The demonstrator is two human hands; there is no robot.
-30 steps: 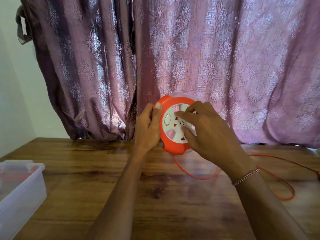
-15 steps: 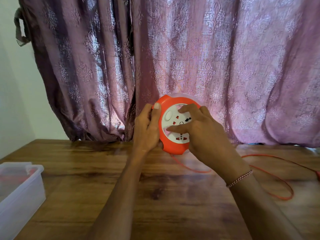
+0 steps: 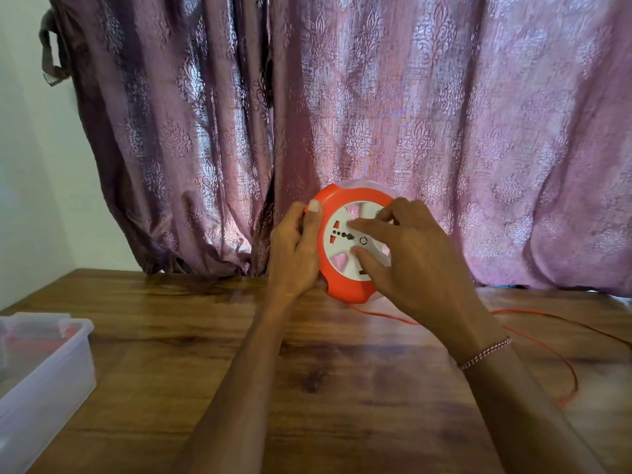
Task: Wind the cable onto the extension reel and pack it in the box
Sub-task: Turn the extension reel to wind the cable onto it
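Setting: a wooden table stands against a mauve patterned curtain, with a pale wall at 9 o'clock.
Reel: the orange extension reel stands on edge at the far middle of the table, its white socket face turned toward the camera. Whether its lower rim touches the wood cannot be told.
Left hand: the left hand grips the reel's rim at 9 o'clock, thumb over the front edge, the other fingers curled behind.
Right hand: the right hand lies over the face from 3 o'clock. 2 bent fingers press the white disc, 1 above its centre mark and 1 below. A beaded bracelet circles this wrist.
Cable: the orange cable leaves the reel at 6 o'clock, passes behind the right forearm and lies in a loose loop on the table toward 4 o'clock. Its end is not visible.
Box: a clear plastic box sits at the table's left edge, 8 o'clock from the reel and well apart from it. Something red shows blurred through its wall.
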